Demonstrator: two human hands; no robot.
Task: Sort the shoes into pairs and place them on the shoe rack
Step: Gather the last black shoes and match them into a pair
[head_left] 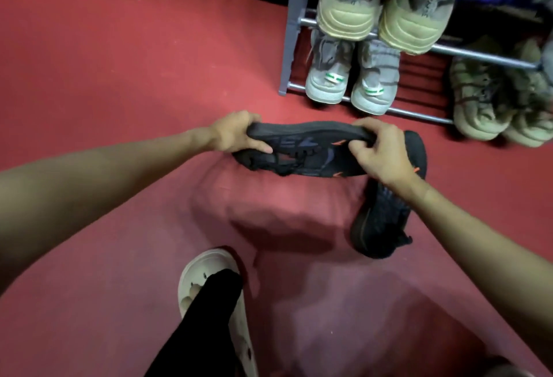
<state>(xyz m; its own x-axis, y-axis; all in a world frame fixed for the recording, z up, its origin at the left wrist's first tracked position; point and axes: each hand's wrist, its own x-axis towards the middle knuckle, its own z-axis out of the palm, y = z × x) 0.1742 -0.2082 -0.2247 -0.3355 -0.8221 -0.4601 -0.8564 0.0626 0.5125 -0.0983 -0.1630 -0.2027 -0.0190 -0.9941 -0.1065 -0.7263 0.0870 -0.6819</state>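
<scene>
I hold a black sneaker with orange marks (302, 149) sideways above the red floor, its sole facing away from me. My left hand (236, 134) grips one end of it and my right hand (380, 149) grips the other end. A second black sneaker (386, 218) lies on the floor under my right wrist, partly hidden by it. The grey metal shoe rack (294, 32) stands beyond, at the upper right.
On the rack, a beige pair (386, 14) sits on an upper bar and a grey pair with green tabs (353, 77) on the lower bar. Another beige pair (496, 98) sits low at the right. My foot in a white slipper (209, 281) stands below on red carpet (119, 62).
</scene>
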